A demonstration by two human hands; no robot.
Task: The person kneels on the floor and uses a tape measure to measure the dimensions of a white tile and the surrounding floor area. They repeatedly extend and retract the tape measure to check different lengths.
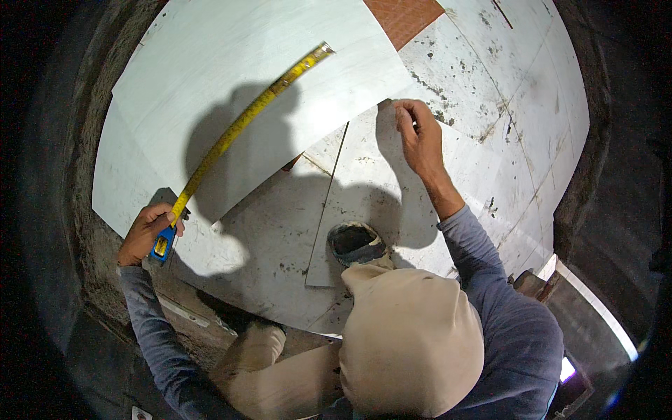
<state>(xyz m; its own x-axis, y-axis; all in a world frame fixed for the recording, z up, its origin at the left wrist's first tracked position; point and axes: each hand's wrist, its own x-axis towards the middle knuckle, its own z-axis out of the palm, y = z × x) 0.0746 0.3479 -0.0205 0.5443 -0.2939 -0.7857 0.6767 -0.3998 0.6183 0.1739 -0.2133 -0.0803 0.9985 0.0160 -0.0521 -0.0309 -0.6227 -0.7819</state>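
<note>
The white floor [504, 84] is specked with dirt, and a large pale panel [203, 56] lies on it with a brown tile [402, 19] showing beside its edge. At lower left, the left hand [148, 232] grasps a blue tape measure [162, 245], its yellow blade [255, 119] stretching over the panel. The right hand [420, 140] is curled near the panel's right corner; I cannot tell whether it grips anything.

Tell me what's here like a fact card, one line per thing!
Bare left hand: grips a blue tape measure case
Long narrow yellow blade: reaches across a large flat white panel
Bare right hand: curled near the panel's corner; touching unclear
Flat reddish-brown piece: beside the panel
Grey-and-black shoe: on smudged white slabs
</note>
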